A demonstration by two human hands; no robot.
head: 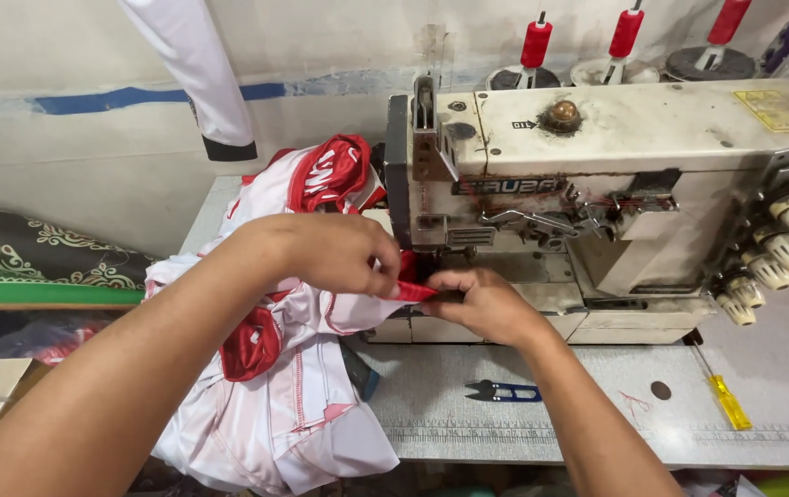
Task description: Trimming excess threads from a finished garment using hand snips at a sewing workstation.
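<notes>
Soft, light, limp red trim point(413, 292) of the white garment point(293, 405), pinched taut between left hand point(344, 253) and right hand point(482, 304) before the sewing machine point(597, 184); probably best gripped near the edge.

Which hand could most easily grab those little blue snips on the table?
Probably the right hand: it rests just above the blue snips, while the left hand is farther off, pinching the red fabric edge.

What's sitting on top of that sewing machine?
Behind the sewing machine top, three red thread spools stand on holders. Their bases are partly hidden by the machine body.
</notes>
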